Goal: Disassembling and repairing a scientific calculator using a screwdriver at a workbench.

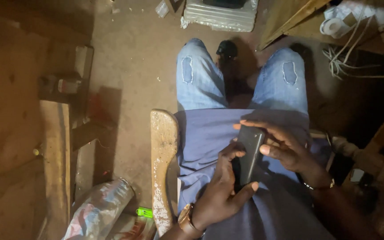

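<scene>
Two hands meet over one dark phone [248,153], which sits above the person's lap, over a blue-violet shirt [210,133]. The left hand's fingers [231,151] are curled against the phone's left edge, while its thumb stretches under the lower end, so the hand is clamped on the device from below and beside. The left hand [221,189] comes up from the bottom of the view with the wrist bent and a round, copper-coloured watch [186,219] on it. The right hand's fingers [256,124] reach around the phone's top and far edge, the thumb pressing its right side, closed on it as well. The right hand [290,149] enters from the right, its forearm slanting down to the corner and a thin bracelet [321,186] at the wrist. The phone is a slim, black, rectangular slab, tilted a little from upright, and its face shows no light. Beyond the hands, two knees in pale blue, patched jeans [198,75] stretch toward a dusty floor [134,58]. A worn wooden chair arm [163,155] stands just left of the lap, and a small green lighter [144,212] lies on the floor near it.
</scene>
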